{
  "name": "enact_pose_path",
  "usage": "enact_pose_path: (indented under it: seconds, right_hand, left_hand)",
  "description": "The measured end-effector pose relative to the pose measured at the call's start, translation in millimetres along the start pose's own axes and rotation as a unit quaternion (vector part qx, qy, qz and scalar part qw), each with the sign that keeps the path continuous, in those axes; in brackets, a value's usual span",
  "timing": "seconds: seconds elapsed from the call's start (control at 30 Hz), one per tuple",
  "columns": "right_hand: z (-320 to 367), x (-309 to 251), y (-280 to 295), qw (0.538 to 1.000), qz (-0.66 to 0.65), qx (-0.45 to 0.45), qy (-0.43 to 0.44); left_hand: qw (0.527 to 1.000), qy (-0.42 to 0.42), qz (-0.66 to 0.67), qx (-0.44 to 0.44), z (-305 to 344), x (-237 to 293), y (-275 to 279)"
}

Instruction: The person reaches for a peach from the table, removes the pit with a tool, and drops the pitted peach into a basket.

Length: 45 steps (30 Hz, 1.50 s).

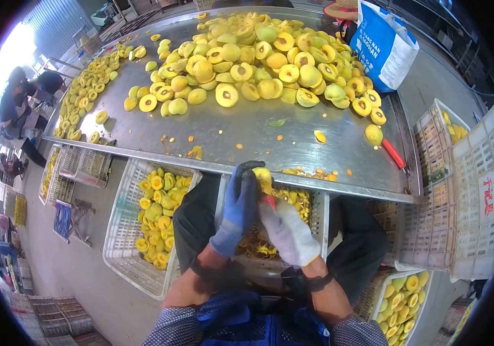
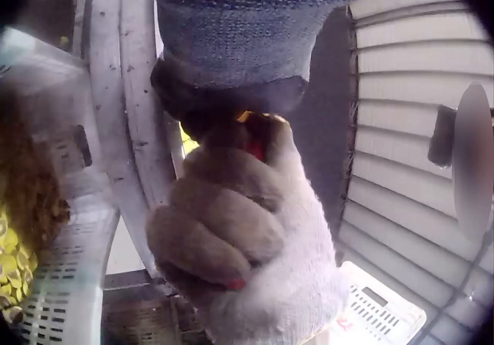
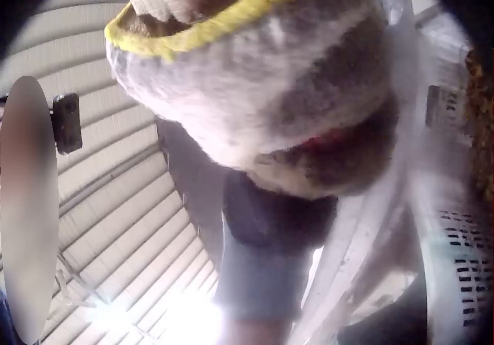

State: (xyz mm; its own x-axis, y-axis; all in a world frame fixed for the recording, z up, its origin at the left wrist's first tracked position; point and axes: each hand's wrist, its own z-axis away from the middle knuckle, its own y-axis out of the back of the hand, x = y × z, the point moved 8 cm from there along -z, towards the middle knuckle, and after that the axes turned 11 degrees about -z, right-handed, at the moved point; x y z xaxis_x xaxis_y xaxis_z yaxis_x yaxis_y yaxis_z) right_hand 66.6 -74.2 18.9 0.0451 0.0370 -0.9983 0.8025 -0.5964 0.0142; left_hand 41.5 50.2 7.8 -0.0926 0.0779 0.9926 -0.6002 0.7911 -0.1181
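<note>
Just over the table's front edge, my left hand (image 1: pixel 239 202), in a blue glove with dark fingers, grips a yellow peach piece (image 1: pixel 263 177). My right hand (image 1: pixel 288 230), in a white knit glove, presses close against it from the right. Its fingers (image 2: pixel 224 214) are curled round a red-handled tool (image 2: pixel 255 149); red handle also shows below the curled fingers. The tool's working end is hidden between the hands. Below them, a white crate (image 1: pixel 319 222) holds yellow pieces and brown scraps. In the right wrist view, the white glove (image 3: pixel 255 90) covers most of the work.
A large heap of halved peaches (image 1: pixel 227 95) covers the back of the metal table (image 1: pixel 212 138). A second red-handled tool (image 1: pixel 394 154) lies at its right. A blue-and-white bag (image 1: pixel 382 49) stands behind. Crates flank the legs, including a left crate (image 1: pixel 123 230) with fruit and stacked crates (image 1: pixel 437 213).
</note>
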Motion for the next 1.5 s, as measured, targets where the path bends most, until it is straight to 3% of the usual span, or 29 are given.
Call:
enact_pose_path:
  seconds: [0.07, 0.1, 0.17, 0.23, 0.3, 0.37, 0.4, 0.43, 0.5, 0.57, 0.63, 0.73, 0.8, 1.0, 1.1, 1.23, 1.33, 1.43, 1.5]
  right_hand:
    - [4.3, -2.7, 1.7, 0.996, -0.083, -0.010, -0.034]
    - [10.3, 5.5, -0.3, 0.960, -0.258, 0.022, -0.104]
    - [14.5, 12.9, -4.2, 0.918, -0.362, 0.028, -0.161]
    - [10.7, 13.9, -2.4, 0.946, -0.276, 0.005, -0.168]
    - [9.8, 20.1, 5.5, 0.936, -0.258, 0.041, -0.235]
    - [1.2, 4.7, 21.1, 0.987, -0.075, 0.068, -0.128]
    - [0.7, -14.9, 19.4, 0.991, 0.120, 0.055, 0.029]
    - [8.3, -31.8, 6.3, 0.933, 0.307, 0.038, 0.186]
    - [7.5, 3.2, 16.5, 0.991, 0.100, 0.078, 0.041]
    - [5.7, 3.6, 15.0, 0.993, 0.056, 0.093, -0.044]
    - [6.1, -24.9, 16.1, 0.977, 0.181, 0.090, -0.064]
    - [9.8, -15.0, 15.9, 0.978, 0.180, 0.106, -0.013]
    - [9.3, -8.4, 16.3, 0.977, 0.177, 0.118, -0.015]
    - [7.7, -4.1, 10.9, 0.994, 0.048, 0.101, -0.013]
    - [13.2, -1.8, 7.4, 0.989, -0.053, 0.128, -0.060]
    - [15.9, 13.9, 5.4, 0.994, 0.044, 0.102, -0.006]
    - [23.7, 39.7, -2.5, 0.990, -0.063, 0.020, -0.127]
    - [27.4, 29.7, -14.8, 0.921, -0.285, 0.039, -0.261]
    - [26.4, 22.8, -16.6, 0.911, -0.326, 0.059, -0.245]
  left_hand:
    - [0.998, 0.031, 0.051, -0.008, -0.5, 2.8, -3.1]
    - [0.998, 0.031, 0.047, -0.015, 1.1, 9.8, -5.2]
    - [0.999, 0.019, 0.014, -0.033, 0.7, 12.8, -9.5]
    - [0.997, -0.006, -0.048, -0.053, -4.3, 1.7, -10.8]
    - [0.998, 0.045, -0.009, -0.042, -5.5, -12.7, -7.2]
    - [0.996, 0.060, 0.050, -0.046, -3.5, -6.4, -9.8]
    - [0.995, 0.060, 0.055, -0.051, -2.2, -4.6, -11.7]
    - [0.996, 0.057, 0.040, -0.049, -1.7, -3.6, -11.3]
    - [0.998, 0.048, 0.012, -0.049, -3.7, -0.9, -12.9]
    - [0.999, 0.020, -0.036, -0.029, -2.2, 3.5, -13.1]
    - [0.998, 0.002, -0.064, -0.022, -3.0, 7.7, -11.9]
    - [0.997, 0.012, -0.066, -0.027, -3.0, 6.4, -11.8]
    - [0.997, 0.035, -0.059, -0.025, -4.7, 1.2, -11.1]
    - [0.976, -0.049, -0.207, -0.042, -4.1, 8.1, -11.1]
    - [0.962, -0.052, -0.255, -0.085, -3.2, 17.8, -14.1]
    - [0.936, 0.014, -0.267, -0.227, -16.9, -13.8, -13.0]
    - [0.918, 0.047, -0.245, -0.310, -16.0, -8.7, -17.5]
    - [0.948, 0.003, -0.161, -0.274, -9.5, 10.7, -19.5]
    - [0.974, -0.001, -0.117, -0.195, 0.0, 6.3, -18.1]
